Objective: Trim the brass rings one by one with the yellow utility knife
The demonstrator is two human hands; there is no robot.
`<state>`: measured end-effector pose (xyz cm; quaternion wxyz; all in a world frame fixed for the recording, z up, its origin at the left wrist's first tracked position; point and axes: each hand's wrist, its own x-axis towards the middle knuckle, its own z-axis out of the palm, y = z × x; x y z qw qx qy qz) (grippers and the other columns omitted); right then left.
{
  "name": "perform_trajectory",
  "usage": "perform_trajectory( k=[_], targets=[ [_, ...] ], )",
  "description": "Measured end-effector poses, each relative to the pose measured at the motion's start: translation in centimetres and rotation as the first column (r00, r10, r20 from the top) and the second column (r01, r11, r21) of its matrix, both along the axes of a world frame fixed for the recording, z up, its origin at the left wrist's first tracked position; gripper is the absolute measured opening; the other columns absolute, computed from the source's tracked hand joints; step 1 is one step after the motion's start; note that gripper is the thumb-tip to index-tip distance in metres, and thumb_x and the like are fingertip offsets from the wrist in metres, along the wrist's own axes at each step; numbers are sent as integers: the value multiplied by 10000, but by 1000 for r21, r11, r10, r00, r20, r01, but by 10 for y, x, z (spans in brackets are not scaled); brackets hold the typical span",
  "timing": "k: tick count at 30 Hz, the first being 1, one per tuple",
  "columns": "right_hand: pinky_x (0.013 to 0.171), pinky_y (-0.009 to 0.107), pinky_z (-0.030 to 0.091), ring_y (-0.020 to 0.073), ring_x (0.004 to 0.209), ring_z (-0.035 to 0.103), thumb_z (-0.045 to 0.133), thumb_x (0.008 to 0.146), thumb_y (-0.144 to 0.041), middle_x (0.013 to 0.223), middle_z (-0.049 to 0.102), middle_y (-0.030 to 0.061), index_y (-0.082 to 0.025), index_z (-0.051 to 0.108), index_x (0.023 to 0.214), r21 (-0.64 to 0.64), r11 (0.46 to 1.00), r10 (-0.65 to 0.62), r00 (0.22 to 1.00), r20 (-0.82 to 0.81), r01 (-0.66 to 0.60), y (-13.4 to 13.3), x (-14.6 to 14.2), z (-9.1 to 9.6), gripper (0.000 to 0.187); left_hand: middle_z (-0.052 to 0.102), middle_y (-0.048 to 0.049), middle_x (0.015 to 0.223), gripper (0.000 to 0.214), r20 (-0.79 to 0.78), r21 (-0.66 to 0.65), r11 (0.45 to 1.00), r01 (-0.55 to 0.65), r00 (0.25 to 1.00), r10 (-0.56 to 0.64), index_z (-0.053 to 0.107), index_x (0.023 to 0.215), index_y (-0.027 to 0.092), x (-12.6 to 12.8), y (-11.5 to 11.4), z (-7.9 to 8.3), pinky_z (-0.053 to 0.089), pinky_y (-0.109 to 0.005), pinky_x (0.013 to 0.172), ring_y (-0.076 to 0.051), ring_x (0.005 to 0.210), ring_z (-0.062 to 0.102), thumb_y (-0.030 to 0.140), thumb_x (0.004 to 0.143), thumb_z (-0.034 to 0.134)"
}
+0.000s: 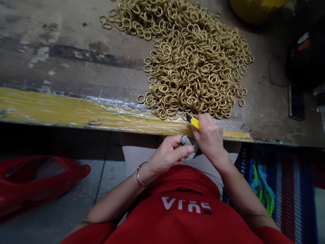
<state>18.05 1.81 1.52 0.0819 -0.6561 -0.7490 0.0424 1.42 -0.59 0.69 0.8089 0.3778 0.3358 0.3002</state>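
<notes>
My right hand (209, 137) is closed around a yellow utility knife (195, 123) with a dark end, just over the table's front edge. Its blade cannot be made out. Lower and to the left, my left hand (170, 154) pinches a small gold-coloured ring (193, 147), mostly hidden by the fingers. One finger of that hand wears a grey cover (185, 140). The two hands are close together but apart. Beyond them on the table lies a big heap of gold-coloured rings (193, 67), its near side reaching almost to my right hand.
Yellow tape under clear film covers the front edge (63, 106) of the worn wooden table (83, 40). A phone (296, 102) lies at the right, near a dark object (307, 57). A yellow container (256, 8) stands at the back. Below left is a red plastic stool (38, 179).
</notes>
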Motion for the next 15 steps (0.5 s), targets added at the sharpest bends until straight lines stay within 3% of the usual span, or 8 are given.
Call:
perform_trajectory(
  k=[4,6,7,10,13,15],
  targets=[
    [617,303,332,172,723,560,497,912,-115,958,664,99,-154,653,930,-15,1000,-17,997,-80,16,8,-2,0,161,512,45,581,300,122,-193,979,-68,988,93,550,857,175,-3,3,-8,246,-147,364,-66,454,391,418,805,717],
    [655,301,376,173,747,564,520,924,-168,908,664,83,-161,657,913,8,1000,-9,956,-295,12,4,4,6,138,581,0,633,294,149,-212,974,-73,983,106,593,878,151,-3,4,-9,265,-154,347,-80,466,453,432,832,667],
    [665,297,396,167,740,564,542,932,-213,867,662,65,-171,658,898,-11,1000,-20,899,-438,18,1,8,10,128,619,-28,679,314,140,-216,972,-90,983,123,614,875,135,-2,4,-9,278,-158,343,-86,481,487,445,845,651],
    [576,259,404,118,601,517,623,928,-341,726,627,-1,-197,659,874,-231,973,-186,563,-805,-8,-12,17,15,157,676,-54,793,317,84,-221,958,-182,975,204,652,892,119,2,4,-8,298,-145,346,-77,505,536,433,860,687],
    [450,218,326,84,467,424,695,888,-401,574,532,-61,-203,659,911,-425,901,-399,218,-891,-85,-23,20,10,203,686,-35,800,262,116,-242,955,-169,972,202,676,920,131,6,3,-8,294,-125,349,-57,490,526,365,834,755],
    [425,201,301,74,434,400,729,863,-406,514,479,-85,-202,654,912,-470,875,-464,79,-882,-115,-27,19,4,222,693,-39,798,259,170,-260,959,-116,972,164,695,920,130,8,2,-8,288,-119,347,-51,483,516,358,824,774]
  ],
)
